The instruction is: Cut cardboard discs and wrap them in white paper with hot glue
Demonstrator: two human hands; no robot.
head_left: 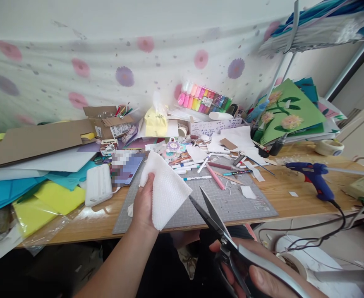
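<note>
1. White sheet (pixel 166 194) lay at eleven o'clock from the right hand (pixel 256 277), which clasped the scissors (pixel 214 217), blades parted, tips just beside its right corner.
2. The left hand (pixel 143 205) pinched its left edge, above the cutting mat (pixel 238 205).

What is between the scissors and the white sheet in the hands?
Nothing visible. The right hand holds the scissors open, tips just right of the sheet held up by the left hand, over the mat.
</note>
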